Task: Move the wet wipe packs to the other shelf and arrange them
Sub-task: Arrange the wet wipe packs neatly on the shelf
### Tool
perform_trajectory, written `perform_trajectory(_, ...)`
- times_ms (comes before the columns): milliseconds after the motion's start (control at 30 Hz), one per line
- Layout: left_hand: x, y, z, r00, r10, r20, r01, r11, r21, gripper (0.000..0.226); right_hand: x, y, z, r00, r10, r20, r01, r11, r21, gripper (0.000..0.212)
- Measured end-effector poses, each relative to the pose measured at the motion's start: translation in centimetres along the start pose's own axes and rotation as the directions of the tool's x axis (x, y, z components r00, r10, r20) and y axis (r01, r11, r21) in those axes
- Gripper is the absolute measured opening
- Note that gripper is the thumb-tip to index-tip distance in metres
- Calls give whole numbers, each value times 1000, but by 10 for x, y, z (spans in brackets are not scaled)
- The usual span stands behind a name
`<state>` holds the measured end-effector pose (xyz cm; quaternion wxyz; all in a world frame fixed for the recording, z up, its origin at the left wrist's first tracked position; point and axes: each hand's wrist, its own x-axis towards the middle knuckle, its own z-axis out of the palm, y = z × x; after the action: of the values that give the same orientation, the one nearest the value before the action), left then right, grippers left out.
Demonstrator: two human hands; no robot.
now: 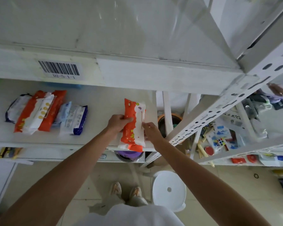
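Note:
An orange and white wet wipe pack [134, 126] stands on its edge at the right end of the white shelf board [98, 110]. My left hand [118, 122] grips its left side. My right hand [151, 132] holds its right side, fingers pinched on the white face. A second orange pack [131, 147] lies under it at the shelf's front edge. Further left on the same board, several packs lean together: a dark blue and white one [15, 110], two orange and white ones [39, 111], and a blue and white one [73, 119].
The shelf above [137, 74] bears a barcode label [60, 69]. A perforated white upright [219, 110] slants to the right. Toys and a puzzle cube [220, 141] fill the neighbouring rack. A white stool [169, 190] stands on the floor beside my feet.

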<state>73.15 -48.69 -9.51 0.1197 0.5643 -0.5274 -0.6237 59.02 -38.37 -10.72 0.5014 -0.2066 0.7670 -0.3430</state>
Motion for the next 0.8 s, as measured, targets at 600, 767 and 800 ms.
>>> perform_trajectory(600, -6, -1, -104, 895, 297, -333, -111, 870, 480, 21, -15, -48, 79, 836, -497, -235, 346, 807, -478, 57)
perform_trajectory(767, -14, -17, -210, 804, 418, -422, -191, 855, 483, 11, -18, -62, 174, 919, -380, -106, 316, 869, -380, 47)
perform_trajectory(800, -14, -18, -232, 778, 449, -439, -205, 842, 499, 9, -16, -68, 193, 930, -353, -101, 292, 878, -380, 48)
